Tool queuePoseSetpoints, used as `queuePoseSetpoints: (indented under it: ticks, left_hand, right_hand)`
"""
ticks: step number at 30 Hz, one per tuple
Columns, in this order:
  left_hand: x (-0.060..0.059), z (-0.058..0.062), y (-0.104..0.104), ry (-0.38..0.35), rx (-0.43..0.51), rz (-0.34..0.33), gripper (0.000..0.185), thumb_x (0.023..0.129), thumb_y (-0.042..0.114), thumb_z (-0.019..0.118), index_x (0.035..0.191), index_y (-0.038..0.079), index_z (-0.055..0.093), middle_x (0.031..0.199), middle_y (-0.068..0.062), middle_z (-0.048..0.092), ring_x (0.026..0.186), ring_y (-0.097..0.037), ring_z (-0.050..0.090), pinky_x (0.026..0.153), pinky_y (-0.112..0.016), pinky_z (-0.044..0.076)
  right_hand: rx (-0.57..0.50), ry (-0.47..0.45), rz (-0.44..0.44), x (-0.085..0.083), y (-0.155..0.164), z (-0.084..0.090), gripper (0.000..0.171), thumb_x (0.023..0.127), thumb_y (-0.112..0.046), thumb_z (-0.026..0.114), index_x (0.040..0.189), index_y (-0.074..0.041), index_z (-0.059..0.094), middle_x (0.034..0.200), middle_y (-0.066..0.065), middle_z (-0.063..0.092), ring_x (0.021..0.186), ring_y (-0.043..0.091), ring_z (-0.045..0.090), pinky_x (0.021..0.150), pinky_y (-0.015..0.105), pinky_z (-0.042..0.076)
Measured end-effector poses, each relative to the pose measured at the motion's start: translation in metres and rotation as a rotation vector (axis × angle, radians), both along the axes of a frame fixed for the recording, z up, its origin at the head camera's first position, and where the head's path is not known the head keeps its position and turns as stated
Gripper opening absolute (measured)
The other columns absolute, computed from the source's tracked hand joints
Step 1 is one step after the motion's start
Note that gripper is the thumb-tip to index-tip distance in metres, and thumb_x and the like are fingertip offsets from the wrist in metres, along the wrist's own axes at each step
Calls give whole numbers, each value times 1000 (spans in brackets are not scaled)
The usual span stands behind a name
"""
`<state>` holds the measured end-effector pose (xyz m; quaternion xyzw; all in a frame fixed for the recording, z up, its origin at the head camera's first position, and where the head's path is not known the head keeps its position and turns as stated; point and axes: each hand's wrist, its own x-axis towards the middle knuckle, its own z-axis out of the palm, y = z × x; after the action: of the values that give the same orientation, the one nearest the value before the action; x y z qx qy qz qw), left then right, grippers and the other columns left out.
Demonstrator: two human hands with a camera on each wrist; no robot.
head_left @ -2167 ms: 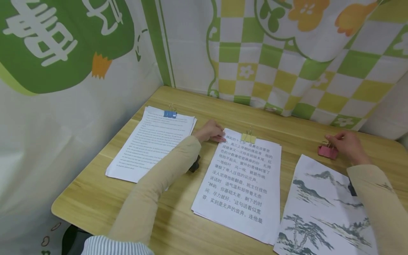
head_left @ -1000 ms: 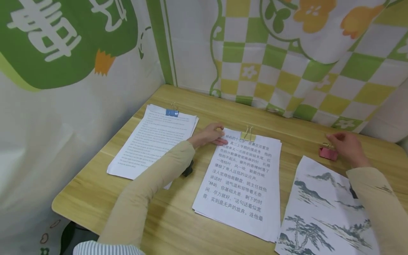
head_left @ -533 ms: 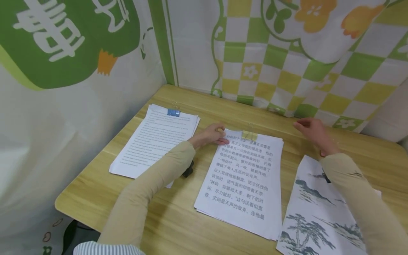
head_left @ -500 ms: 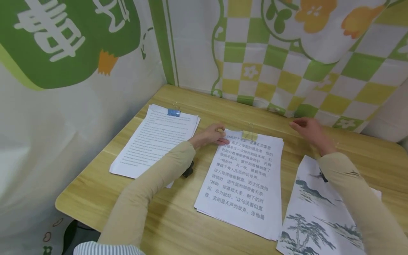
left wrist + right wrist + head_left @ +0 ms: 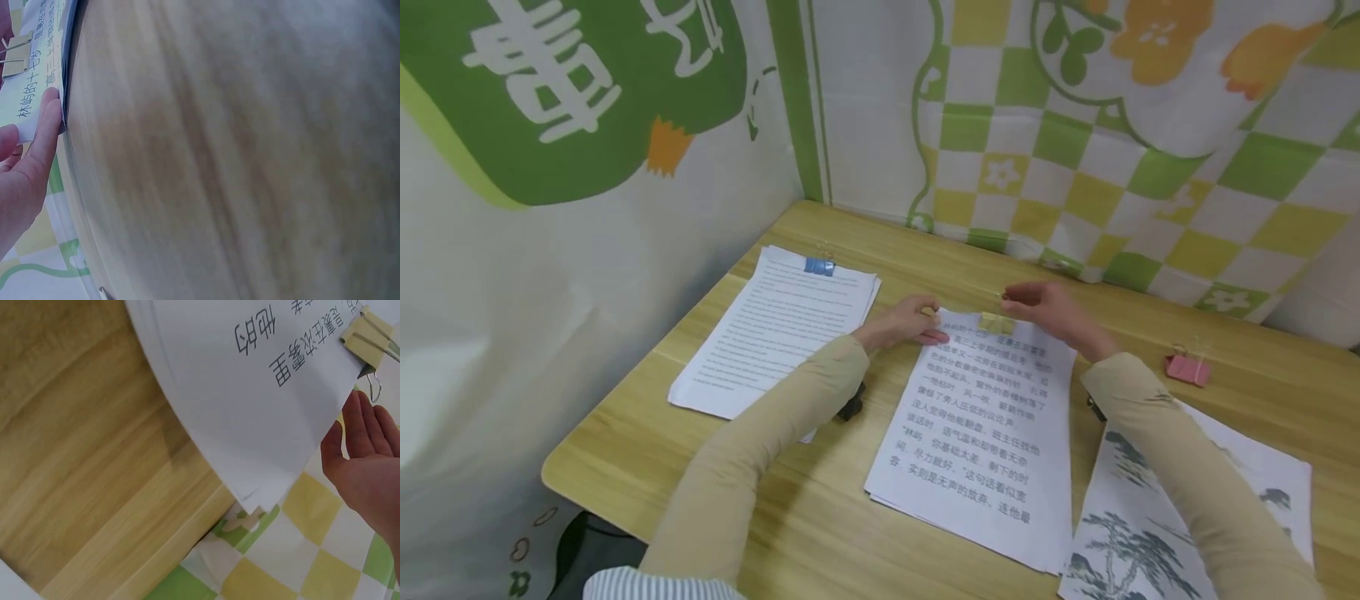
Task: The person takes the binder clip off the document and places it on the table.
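A stack of printed paper (image 5: pixel 977 450) lies in the middle of the table, a yellow binder clip (image 5: pixel 996 323) on its top edge. My left hand (image 5: pixel 906 323) holds the stack's upper left corner; in the left wrist view the thumb and fingers (image 5: pixel 45 131) lie either side of that corner. My right hand (image 5: pixel 1056 315) is just right of the yellow clip, at the stack's top edge. In the right wrist view its fingers (image 5: pixel 357 428) are extended beside the clip's wire handle, with nothing seen in them.
At left lies another printed stack (image 5: pixel 775 333) with a blue binder clip (image 5: pixel 819 267). A pink binder clip (image 5: pixel 1187 369) stands at right, above a landscape-painted sheet (image 5: pixel 1262 467) partly under my right sleeve. Black clips (image 5: pixel 852 403) lie near both sleeves. A patterned curtain (image 5: pixel 1037 167) borders the table's back.
My right hand has let go of the pink clip and moved left to the yellow clip. My left hand stays at the stack's corner. The head view has shifted slightly.
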<state>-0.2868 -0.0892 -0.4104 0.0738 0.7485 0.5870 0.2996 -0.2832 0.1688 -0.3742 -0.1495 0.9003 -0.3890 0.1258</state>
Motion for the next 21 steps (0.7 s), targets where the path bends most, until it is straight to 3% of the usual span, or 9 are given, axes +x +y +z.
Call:
queuePoseSetpoints:
  ticks: [11,21]
  left_hand:
    - [2,2,3,-3,0,31,12,98,1,41,110,2,42,116,-30,58,109,-34,63,87,-30,55]
    - [4,2,5,-15,4,57,17,98,2,42,115,2,43,115,-29,59,108,-34,63,88,-30,54]
  right_hand:
    - [-57,23,15,0,-5,-4,55,91,-21,62,133,10,43,129,28,54,119,40,54,105,48,40]
    - [-32,44,-2,1,-8,-2,50,91,-19,62,129,10,46,125,28,57,116,40,55,103,49,42]
